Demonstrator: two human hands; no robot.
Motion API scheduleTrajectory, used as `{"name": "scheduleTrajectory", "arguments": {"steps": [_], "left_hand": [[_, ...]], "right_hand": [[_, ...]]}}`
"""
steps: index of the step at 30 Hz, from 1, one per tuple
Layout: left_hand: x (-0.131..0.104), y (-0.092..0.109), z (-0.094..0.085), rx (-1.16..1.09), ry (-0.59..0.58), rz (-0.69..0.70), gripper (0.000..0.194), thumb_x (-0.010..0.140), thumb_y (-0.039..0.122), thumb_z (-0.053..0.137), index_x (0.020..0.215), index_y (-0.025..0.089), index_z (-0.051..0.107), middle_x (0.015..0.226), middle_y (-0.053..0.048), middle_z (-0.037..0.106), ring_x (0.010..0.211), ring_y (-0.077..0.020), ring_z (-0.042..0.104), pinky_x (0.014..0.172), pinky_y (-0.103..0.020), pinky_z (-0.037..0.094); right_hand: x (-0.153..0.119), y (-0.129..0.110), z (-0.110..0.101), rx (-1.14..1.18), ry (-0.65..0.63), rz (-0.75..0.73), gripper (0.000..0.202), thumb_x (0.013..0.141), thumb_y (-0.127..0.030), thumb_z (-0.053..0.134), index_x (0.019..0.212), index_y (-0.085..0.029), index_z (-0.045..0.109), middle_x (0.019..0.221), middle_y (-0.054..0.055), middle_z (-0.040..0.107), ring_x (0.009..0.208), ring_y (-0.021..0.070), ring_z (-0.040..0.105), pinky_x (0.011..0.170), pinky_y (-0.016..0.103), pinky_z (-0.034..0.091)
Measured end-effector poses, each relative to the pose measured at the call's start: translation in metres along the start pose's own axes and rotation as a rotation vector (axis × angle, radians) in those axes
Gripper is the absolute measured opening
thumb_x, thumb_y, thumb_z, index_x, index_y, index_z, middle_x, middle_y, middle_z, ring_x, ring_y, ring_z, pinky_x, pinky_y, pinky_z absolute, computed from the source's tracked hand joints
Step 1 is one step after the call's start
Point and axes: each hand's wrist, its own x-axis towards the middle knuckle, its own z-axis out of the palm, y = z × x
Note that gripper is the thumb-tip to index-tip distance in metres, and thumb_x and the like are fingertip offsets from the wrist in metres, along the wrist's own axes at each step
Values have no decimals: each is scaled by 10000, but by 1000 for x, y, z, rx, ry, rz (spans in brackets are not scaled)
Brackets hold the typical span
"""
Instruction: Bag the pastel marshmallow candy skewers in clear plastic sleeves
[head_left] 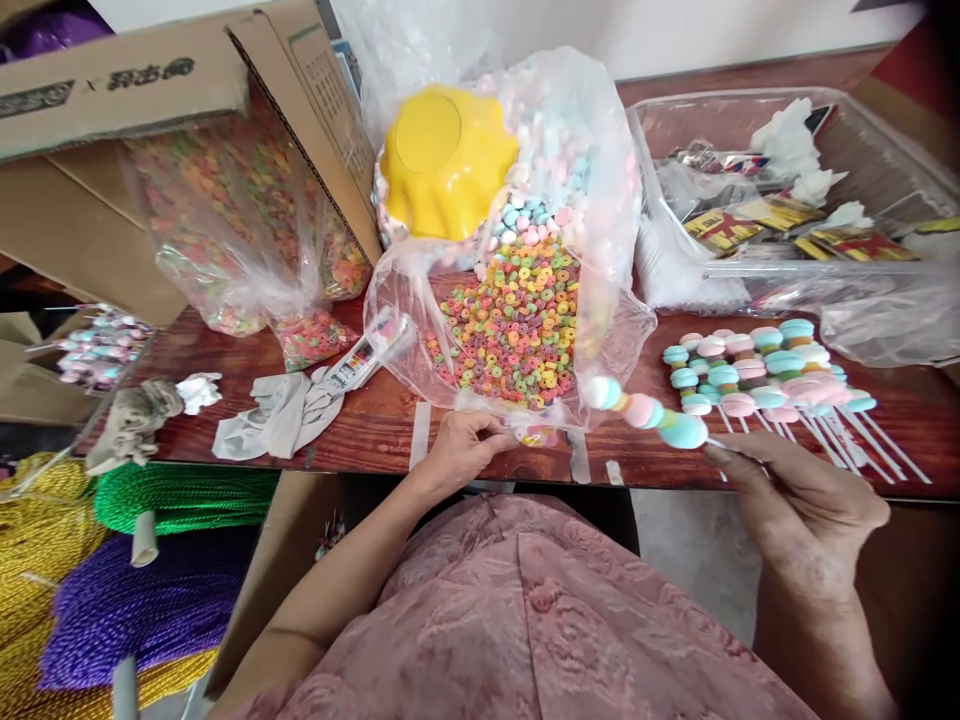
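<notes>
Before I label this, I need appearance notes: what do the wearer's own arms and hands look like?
The left hand and right hand show no gloves, rings or watch. Both forearms are bare. The dusty-pink garment has a textured floral pattern.

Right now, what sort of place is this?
Likely a small hand-assembly workshop: loose ring-shaped pieces in a clear bag, strung sticks laid together on the table, and big bundles of cord alongside.

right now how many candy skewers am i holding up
1: the candy skewer in your right hand. None shows in your left hand; its palm side is hidden.
</notes>
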Motion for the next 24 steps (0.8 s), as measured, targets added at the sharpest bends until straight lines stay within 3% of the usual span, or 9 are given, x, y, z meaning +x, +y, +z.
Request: {"name": "scheduleTrajectory", "arguments": {"steps": [4, 6, 15, 24], "left_hand": [[-1, 0, 1, -87, -32, -69, 98, 758, 227, 760, 695, 152, 752, 679, -16, 716, 617, -126, 606, 604, -238, 421], [-1, -2, 2, -90, -30, -63, 110, 765, 244, 759, 705, 152, 757, 686, -22, 721, 629, -132, 616, 610, -240, 425], [-8, 4, 6, 24, -6, 178, 264, 856, 299, 695, 639, 149, 699, 595, 11, 602, 556, -93, 511, 558, -231, 358], [-25, 4, 7, 179, -20, 382, 272, 923, 333, 629, 741, 155, 725, 651, -22, 635, 617, -117, 564, 603, -240, 420]], "right_hand": [[6, -7, 0, 13, -277, -198, 149, 836, -146, 702, 940, -248, 733, 826, -3, 732, 689, 137, 680, 669, 247, 546], [9, -6, 0, -30, -324, -295, 147, 852, -133, 682, 961, -225, 716, 835, 14, 728, 703, 135, 686, 666, 237, 546], [19, -18, -23, -273, -369, -601, 167, 883, -122, 615, 990, -218, 699, 822, 35, 730, 722, 167, 677, 685, 291, 502], [2, -20, -28, -409, -357, -616, 126, 882, -98, 613, 917, -171, 710, 793, 51, 719, 689, 157, 658, 661, 276, 470]]}}
